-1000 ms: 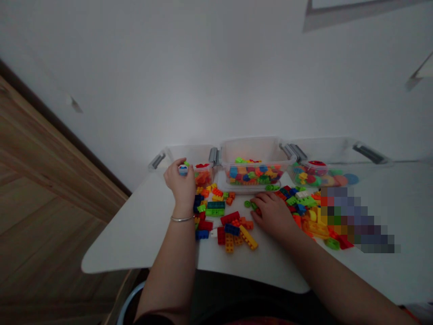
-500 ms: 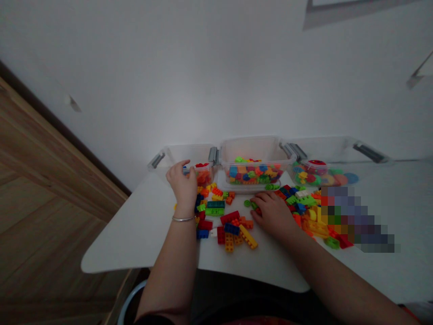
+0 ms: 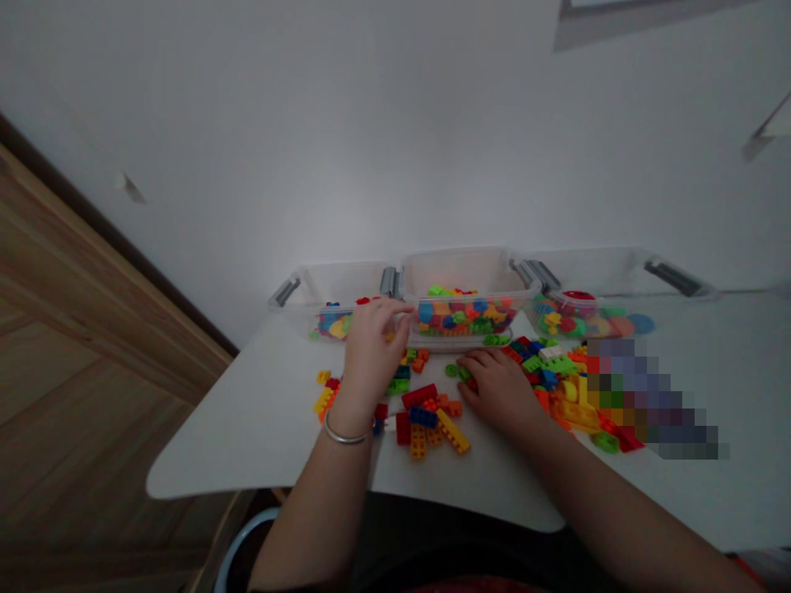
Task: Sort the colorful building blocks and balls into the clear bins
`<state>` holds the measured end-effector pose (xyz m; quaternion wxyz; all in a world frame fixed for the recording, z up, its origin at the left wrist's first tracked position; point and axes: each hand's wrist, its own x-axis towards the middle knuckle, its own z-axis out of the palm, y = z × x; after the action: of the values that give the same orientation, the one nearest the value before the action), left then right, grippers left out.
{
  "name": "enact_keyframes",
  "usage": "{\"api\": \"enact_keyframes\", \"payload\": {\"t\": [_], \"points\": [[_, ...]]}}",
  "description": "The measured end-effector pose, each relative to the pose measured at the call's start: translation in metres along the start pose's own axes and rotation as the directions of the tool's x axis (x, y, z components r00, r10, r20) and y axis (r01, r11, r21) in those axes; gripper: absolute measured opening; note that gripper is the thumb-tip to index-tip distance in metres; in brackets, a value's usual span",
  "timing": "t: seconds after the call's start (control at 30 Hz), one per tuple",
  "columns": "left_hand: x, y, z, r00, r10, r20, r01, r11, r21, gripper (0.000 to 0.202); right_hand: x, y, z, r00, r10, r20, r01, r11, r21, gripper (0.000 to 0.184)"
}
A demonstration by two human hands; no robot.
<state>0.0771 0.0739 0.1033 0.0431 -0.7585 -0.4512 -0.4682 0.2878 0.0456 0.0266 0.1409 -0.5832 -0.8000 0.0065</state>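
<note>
My left hand [image 3: 374, 350] hovers over the bricks in front of the left clear box [image 3: 302, 317], its fingers stretched to the right and thumb apart. I see nothing held in it. My right hand [image 3: 498, 391] rests on the white table [image 3: 247, 428], fingers and thumb apart around a small green brick [image 3: 464, 375] and a red piece partly hidden by the hand. A round green piece [image 3: 451, 371] lies just left of its fingertips. Between my hands is a loose group with a red brick [image 3: 418, 396], a dark blue brick [image 3: 423, 417] and a long yellow brick [image 3: 454, 431].
A middle clear box [image 3: 470, 298] holds many mixed pieces. The right clear box [image 3: 618, 276] has round pieces in it. Yellow and orange bricks [image 3: 574, 408] are heaped right of my right hand, beside a pixelated patch. A wall stands behind; wooden panelling [image 3: 92, 329] is at left.
My left hand has moved right from the left box's front, uncovering that box's pieces and bricks at the left edge of the pile. My right hand has stayed in place.
</note>
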Motion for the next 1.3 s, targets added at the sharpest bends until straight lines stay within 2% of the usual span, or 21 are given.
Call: {"api": "enact_keyframes", "payload": {"t": [0.07, 0.13, 0.17, 0.23, 0.3, 0.37, 0.57, 0.77, 1.03, 1.2, 1.3], "points": [[-0.004, 0.013, 0.008, 0.989, 0.088, 0.117, -0.088, 0.996, 0.0, 0.013, 0.0, 0.0, 0.0, 1.0, 0.005, 0.002, -0.005, 1.0, 0.002, 0.036], [-0.008, 0.021, 0.017, 0.955, 0.128, 0.266, -0.148, 0.987, 0.056, 0.011, 0.0, 0.0, -0.001, 1.0, 0.007, 0.002, -0.007, 1.0, 0.001, 0.034], [-0.01, 0.024, 0.022, 0.923, 0.153, 0.352, -0.194, 0.978, 0.083, 0.012, 0.0, 0.0, -0.001, 1.0, 0.006, 0.0, -0.006, 1.0, -0.001, 0.034], [-0.013, 0.025, 0.03, 0.833, 0.177, 0.524, -0.281, 0.951, 0.125, 0.013, 0.0, 0.0, 0.0, 1.0, -0.001, -0.004, 0.001, 1.0, -0.008, 0.034], [-0.015, 0.023, 0.037, 0.757, 0.163, 0.633, -0.329, 0.932, 0.154, 0.015, 0.0, 0.001, 0.001, 1.0, -0.009, -0.008, 0.009, 1.0, -0.014, 0.033], [-0.018, 0.019, 0.043, 0.727, 0.136, 0.673, -0.335, 0.926, 0.175, 0.014, 0.001, 0.002, 0.003, 1.0, -0.017, -0.013, 0.017, 1.0, -0.017, 0.033], [-0.026, 0.012, 0.052, 0.68, 0.134, 0.72, -0.357, 0.919, 0.166, 0.01, 0.0, 0.002, 0.003, 0.999, -0.008, -0.034, 0.006, 0.999, -0.033, 0.031], [-0.027, 0.01, 0.054, 0.669, 0.117, 0.734, -0.357, 0.917, 0.179, 0.013, -0.001, 0.002, 0.004, 0.999, 0.007, -0.045, -0.008, 1.0, -0.027, 0.032], [-0.025, 0.014, 0.051, 0.706, 0.044, 0.707, -0.318, 0.911, 0.262, 0.01, 0.0, 0.002, 0.005, 0.999, -0.007, -0.036, 0.006, 1.0, -0.029, 0.031], [-0.027, 0.016, 0.055, 0.724, 0.013, 0.689, -0.291, 0.912, 0.289, 0.021, -0.001, 0.001, 0.004, 0.999, 0.0, -0.035, -0.001, 1.0, -0.027, 0.032], [-0.028, 0.016, 0.057, 0.728, -0.007, 0.685, -0.277, 0.912, 0.303, 0.015, -0.001, 0.0, 0.003, 1.0, 0.008, -0.029, -0.009, 1.0, -0.029, 0.032]]}}
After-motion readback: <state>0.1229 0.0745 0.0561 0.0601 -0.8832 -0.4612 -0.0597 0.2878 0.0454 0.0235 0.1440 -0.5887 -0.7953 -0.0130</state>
